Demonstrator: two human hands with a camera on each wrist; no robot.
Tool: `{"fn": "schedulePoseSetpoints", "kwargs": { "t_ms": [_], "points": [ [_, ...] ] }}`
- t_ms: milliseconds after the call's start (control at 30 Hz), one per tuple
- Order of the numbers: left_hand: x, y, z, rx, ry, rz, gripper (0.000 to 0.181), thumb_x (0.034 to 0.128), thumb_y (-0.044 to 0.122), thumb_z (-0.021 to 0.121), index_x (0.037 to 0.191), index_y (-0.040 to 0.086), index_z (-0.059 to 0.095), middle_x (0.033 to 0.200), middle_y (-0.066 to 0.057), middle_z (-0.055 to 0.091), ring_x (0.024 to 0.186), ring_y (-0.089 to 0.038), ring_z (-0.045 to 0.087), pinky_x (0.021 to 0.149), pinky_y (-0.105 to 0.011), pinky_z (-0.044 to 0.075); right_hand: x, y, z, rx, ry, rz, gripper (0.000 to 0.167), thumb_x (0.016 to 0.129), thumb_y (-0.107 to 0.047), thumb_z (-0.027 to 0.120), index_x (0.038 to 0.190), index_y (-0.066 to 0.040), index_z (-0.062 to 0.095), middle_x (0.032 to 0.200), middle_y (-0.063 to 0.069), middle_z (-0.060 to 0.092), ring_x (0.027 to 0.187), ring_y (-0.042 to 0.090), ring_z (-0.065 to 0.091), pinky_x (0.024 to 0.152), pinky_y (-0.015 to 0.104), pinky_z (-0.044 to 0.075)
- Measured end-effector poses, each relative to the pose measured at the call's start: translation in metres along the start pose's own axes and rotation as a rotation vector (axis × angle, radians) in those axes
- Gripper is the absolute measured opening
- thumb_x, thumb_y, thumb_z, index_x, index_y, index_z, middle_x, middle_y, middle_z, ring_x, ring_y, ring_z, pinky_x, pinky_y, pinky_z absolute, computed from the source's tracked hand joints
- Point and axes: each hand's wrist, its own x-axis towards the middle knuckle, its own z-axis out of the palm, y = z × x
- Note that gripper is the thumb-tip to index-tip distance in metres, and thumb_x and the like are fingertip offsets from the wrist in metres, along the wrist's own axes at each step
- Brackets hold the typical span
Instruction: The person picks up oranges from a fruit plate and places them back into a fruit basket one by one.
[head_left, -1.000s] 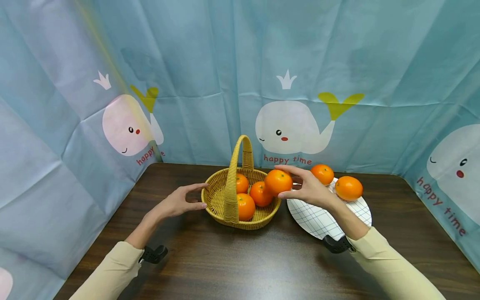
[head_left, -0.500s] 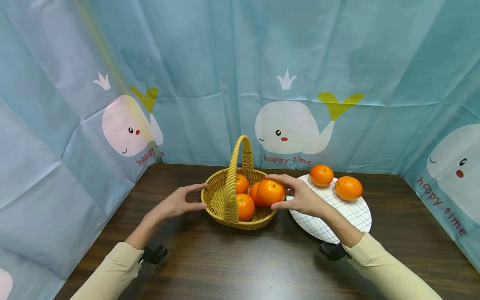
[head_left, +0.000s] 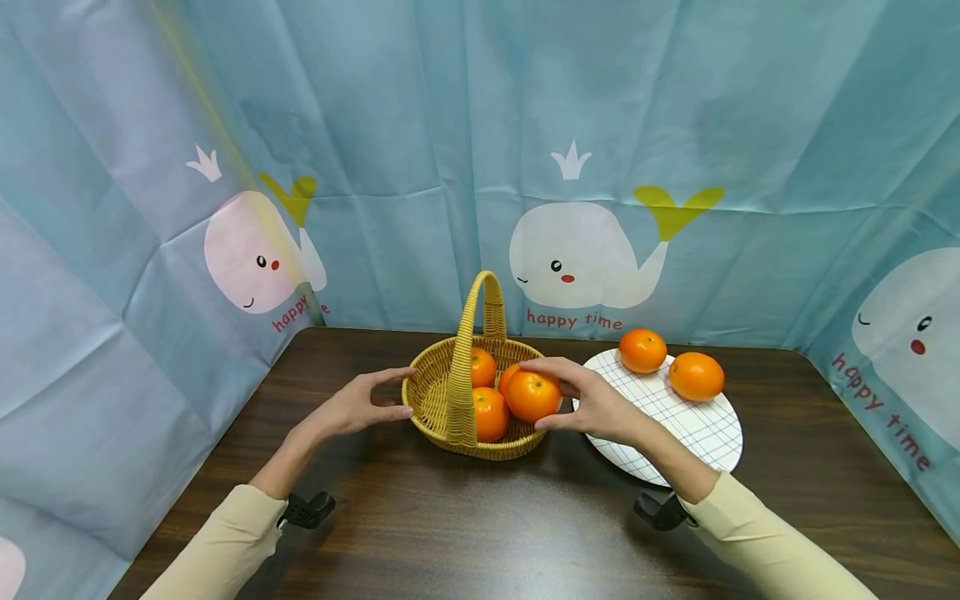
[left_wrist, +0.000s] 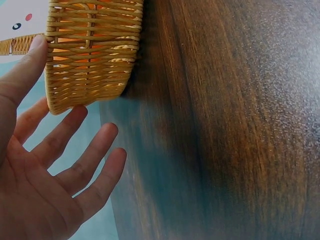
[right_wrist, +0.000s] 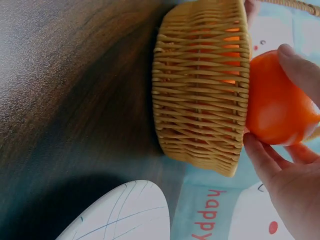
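Note:
A yellow wicker basket (head_left: 427,400) with a tall handle stands mid-table, several oranges (head_left: 491,415) lying in its right half. My right hand (head_left: 592,404) holds another orange (head_left: 534,397) between thumb and fingers at the basket's right end. In the right wrist view this held orange (right_wrist: 277,102) sits at rim height, partly below the rim line. On the opposite side, my left hand (head_left: 356,404) touches the basket's left end with thumb and fingertips. The left wrist view shows its fingers (left_wrist: 90,160) spread and fairly straight, the thumb against the wicker wall (left_wrist: 95,55).
To the right lies a white plate (head_left: 705,437) with a blue grid pattern. Two oranges (head_left: 696,377) rest near its back edge. A blue curtain (head_left: 420,167) printed with whales hangs behind and beside the dark wooden table (head_left: 480,533).
My right hand has carried its orange left and down, from above the basket's right rim into its right end. The left hand and the basket have stayed in place.

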Motion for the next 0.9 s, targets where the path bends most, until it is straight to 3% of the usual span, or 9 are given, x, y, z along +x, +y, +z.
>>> {"fn": "schedulePoseSetpoints", "kwargs": {
  "t_ms": [167,333,433,600,900],
  "points": [
    [0.000,-0.001,-0.001,0.012,-0.002,0.006,0.070,0.0954,0.028,0.075,0.152,0.000,0.045,0.142,-0.024,0.052,0.134,-0.047,0.042,0.099,-0.061,0.044,-0.001,-0.003,-0.003,0.012,-0.025,0.031,0.082,0.079,-0.010,0.090,0.150,-0.007,0.048,0.149,0.018,0.047,0.133,0.033,0.049,0.101,0.050,0.047],
    [0.000,-0.002,0.000,0.009,-0.007,-0.001,0.070,0.0956,0.029,0.075,0.152,0.001,0.045,0.142,-0.024,0.052,0.134,-0.047,0.042,0.099,-0.061,0.045,-0.007,-0.001,-0.012,0.024,-0.019,0.064,0.081,0.080,-0.011,0.089,0.150,-0.005,0.048,0.150,0.015,0.046,0.131,0.044,0.048,0.102,0.060,0.043],
    [0.001,-0.004,0.001,0.013,-0.005,-0.013,0.070,0.0953,0.031,0.075,0.152,0.003,0.045,0.142,-0.023,0.052,0.134,-0.047,0.042,0.100,-0.062,0.043,-0.012,0.000,-0.019,0.023,0.018,0.066,0.064,0.083,-0.007,0.085,0.141,-0.006,0.058,0.140,0.015,0.056,0.121,0.047,0.056,0.098,0.055,0.048],
    [0.001,-0.006,0.000,0.001,-0.004,-0.023,0.071,0.0948,0.031,0.076,0.153,0.004,0.045,0.142,-0.023,0.052,0.133,-0.047,0.042,0.101,-0.061,0.043,-0.023,0.003,-0.030,0.021,0.078,0.094,0.037,0.087,0.000,0.080,0.122,-0.001,0.069,0.119,0.020,0.066,0.103,0.040,0.068,0.087,0.040,0.057],
    [0.001,-0.008,0.001,-0.038,-0.005,-0.028,0.071,0.0945,0.030,0.076,0.153,0.004,0.045,0.143,-0.023,0.051,0.134,-0.047,0.042,0.098,-0.056,0.048,-0.048,0.010,-0.049,-0.006,0.115,0.192,0.031,0.088,-0.004,0.080,0.118,-0.005,0.071,0.115,0.021,0.067,0.101,0.034,0.070,0.082,0.034,0.058]
  ]
}}
